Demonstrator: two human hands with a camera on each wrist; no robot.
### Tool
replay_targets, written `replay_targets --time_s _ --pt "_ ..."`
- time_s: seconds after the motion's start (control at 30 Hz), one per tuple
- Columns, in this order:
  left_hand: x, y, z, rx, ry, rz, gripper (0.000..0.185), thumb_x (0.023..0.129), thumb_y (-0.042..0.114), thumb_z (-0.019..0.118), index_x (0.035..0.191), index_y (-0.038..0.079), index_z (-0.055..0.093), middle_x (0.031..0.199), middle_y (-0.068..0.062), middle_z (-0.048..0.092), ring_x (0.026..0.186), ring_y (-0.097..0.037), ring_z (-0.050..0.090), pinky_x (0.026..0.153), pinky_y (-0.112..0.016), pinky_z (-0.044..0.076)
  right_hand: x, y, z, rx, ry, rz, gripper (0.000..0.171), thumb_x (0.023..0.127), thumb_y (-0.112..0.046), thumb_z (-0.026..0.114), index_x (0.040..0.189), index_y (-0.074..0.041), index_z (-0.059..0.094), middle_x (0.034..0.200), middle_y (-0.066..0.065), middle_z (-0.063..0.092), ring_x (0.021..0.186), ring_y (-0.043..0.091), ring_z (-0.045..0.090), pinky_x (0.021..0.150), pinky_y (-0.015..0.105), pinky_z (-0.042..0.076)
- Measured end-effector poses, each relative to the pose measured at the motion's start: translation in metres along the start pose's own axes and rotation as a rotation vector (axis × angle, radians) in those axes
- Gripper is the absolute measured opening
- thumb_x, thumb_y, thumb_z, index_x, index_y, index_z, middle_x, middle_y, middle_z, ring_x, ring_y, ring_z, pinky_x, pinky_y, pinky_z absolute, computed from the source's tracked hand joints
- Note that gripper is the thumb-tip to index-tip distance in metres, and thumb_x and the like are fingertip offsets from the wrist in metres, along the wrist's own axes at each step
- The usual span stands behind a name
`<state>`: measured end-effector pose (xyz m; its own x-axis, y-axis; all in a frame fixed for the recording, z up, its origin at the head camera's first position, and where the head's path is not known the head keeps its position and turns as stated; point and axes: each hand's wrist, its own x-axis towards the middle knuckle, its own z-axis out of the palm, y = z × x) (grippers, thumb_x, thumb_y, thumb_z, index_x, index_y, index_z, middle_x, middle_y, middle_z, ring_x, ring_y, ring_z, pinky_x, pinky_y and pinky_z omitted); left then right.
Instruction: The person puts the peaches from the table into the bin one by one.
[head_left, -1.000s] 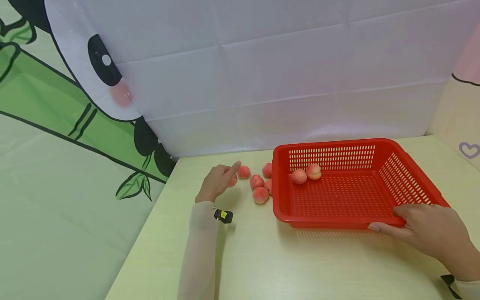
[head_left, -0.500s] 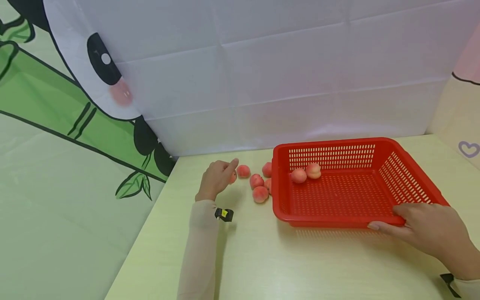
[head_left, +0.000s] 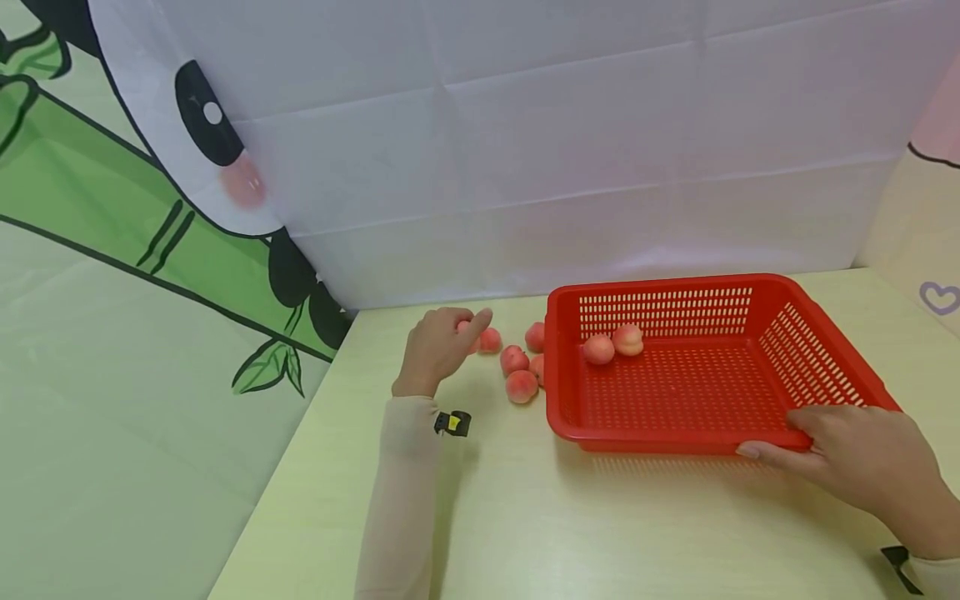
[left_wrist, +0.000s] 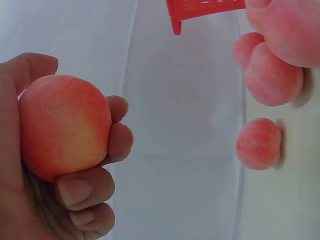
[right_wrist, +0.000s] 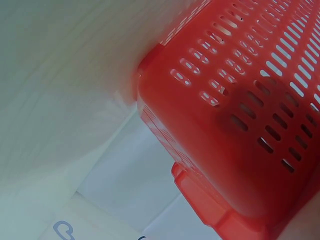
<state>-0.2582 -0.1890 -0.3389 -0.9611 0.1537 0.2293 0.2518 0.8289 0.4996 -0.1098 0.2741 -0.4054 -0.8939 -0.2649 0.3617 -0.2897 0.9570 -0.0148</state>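
Observation:
My left hand [head_left: 433, 350] holds a peach [left_wrist: 65, 127], its fingers curled round the fruit in the left wrist view; the head view shows only part of it behind the thumb. Beside that hand, several loose peaches [head_left: 521, 387] lie on the table, left of a red plastic basket [head_left: 690, 392]. Two peaches [head_left: 598, 349] sit inside the basket near its back left corner. My right hand [head_left: 873, 454] grips the basket's front right rim, thumb outside and fingers over the inner side. In the right wrist view the slotted basket wall [right_wrist: 200, 115] fills much of the picture.
The pale yellow table [head_left: 525, 517] stretches in front of the basket. A white cloth backdrop [head_left: 562, 167] hangs behind the table, with a printed panda and green bamboo at the left.
My left hand has lifted slightly and turned, bringing the peach up from beside the loose ones. The right hand and the basket stay where they were.

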Motion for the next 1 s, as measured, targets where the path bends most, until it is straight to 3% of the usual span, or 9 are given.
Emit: replay_targets --time_s 0.23,0.5,0.7,1.0 --pt "-0.004 0.016 -0.009 0.040 0.041 0.055 0.052 0.105 0.055 0.052 0.078 0.013 0.067 0.062 0.000 0.049 0.067 -0.023 0.052 0.062 -0.037 0.039 0.000 -0.001 -0.001 -0.005 0.018 -0.010 0.061 0.077 -0.077 0.078 0.066 -0.023 0.052 0.056 -0.012 0.040 0.053 0.009 0.038 0.050 0.029 0.030" --pt "-0.013 0.034 -0.019 0.093 0.080 0.088 0.049 0.105 0.053 0.054 0.078 0.014 0.069 0.059 0.002 0.047 0.062 -0.021 0.051 0.058 -0.035 0.039 0.002 -0.001 -0.003 -0.001 -0.058 0.021 0.060 0.079 -0.077 0.076 0.070 -0.020 0.059 0.059 -0.009 0.051 0.055 0.012 0.046 0.051 0.031 0.036" --pt "-0.021 0.047 -0.026 0.107 0.098 0.111 0.049 0.104 0.052 0.053 0.075 0.015 0.068 0.056 0.004 0.043 0.062 -0.020 0.051 0.057 -0.035 0.039 0.000 0.000 0.000 0.006 -0.023 0.001 0.060 0.079 -0.076 0.077 0.067 -0.022 0.055 0.057 -0.011 0.045 0.053 0.010 0.041 0.050 0.030 0.032" --pt "-0.028 0.058 -0.032 0.137 0.125 0.152 0.050 0.104 0.053 0.052 0.076 0.015 0.068 0.055 0.005 0.039 0.058 -0.018 0.048 0.053 -0.033 0.036 0.003 0.000 -0.003 -0.004 -0.099 0.041 0.061 0.079 -0.077 0.076 0.075 -0.016 0.067 0.064 -0.004 0.062 0.056 0.016 0.055 0.052 0.034 0.042"
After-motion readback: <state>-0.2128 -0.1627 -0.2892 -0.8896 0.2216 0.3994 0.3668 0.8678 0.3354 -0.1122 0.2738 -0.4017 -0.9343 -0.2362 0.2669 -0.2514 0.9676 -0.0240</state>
